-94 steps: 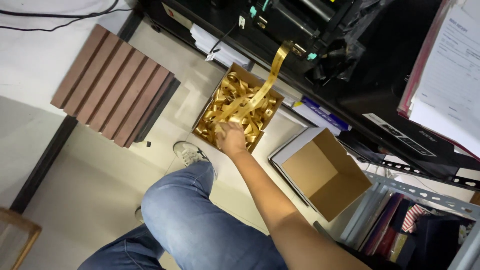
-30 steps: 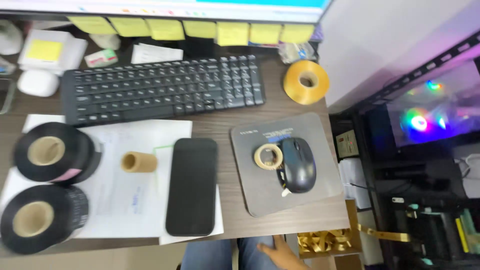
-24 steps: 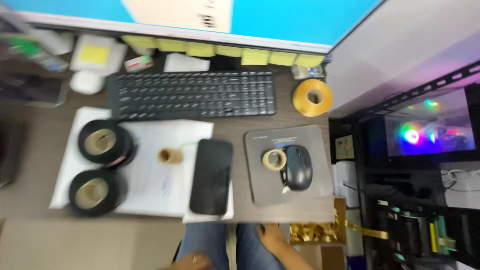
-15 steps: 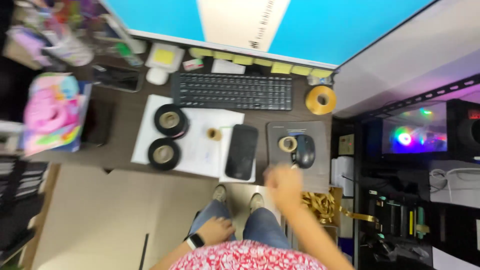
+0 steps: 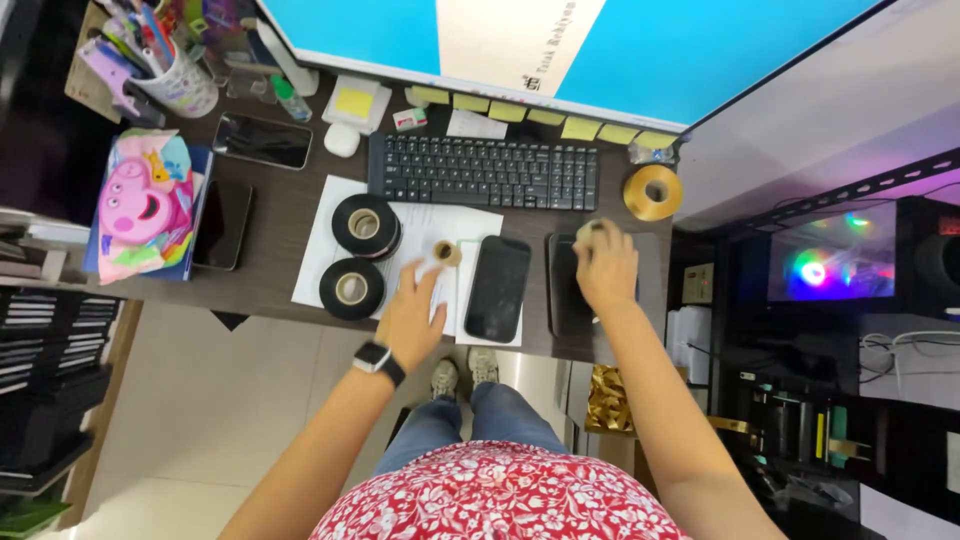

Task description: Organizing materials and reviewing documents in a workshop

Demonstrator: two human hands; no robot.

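My left hand (image 5: 412, 318), with a black watch (image 5: 378, 358) on the wrist, reaches over the desk edge with spread fingers. Its fingertips are just short of a small cardboard core (image 5: 447, 253) lying on white paper (image 5: 318, 235). Beside that hand lies a black phone (image 5: 497, 288), face up. My right hand (image 5: 605, 268) rests on the dark mouse pad (image 5: 560, 300) and hides the mouse. Its fingertips close on a small pale tape roll (image 5: 590, 230).
Two black tape rolls (image 5: 366, 225) (image 5: 351, 288) sit on the paper. A black keyboard (image 5: 485, 172) and a gold tape roll (image 5: 652, 192) lie below the monitor (image 5: 520, 40). At left are a pink cartoon bag (image 5: 145, 205), two phones (image 5: 262, 140) and a pen cup (image 5: 180, 85). Gold ribbon (image 5: 608, 400) lies under the desk.
The view rose from the box of gold ribbon on the floor to the desk. Both my hands came up, the left to the cardboard core, the right onto the mouse pad.
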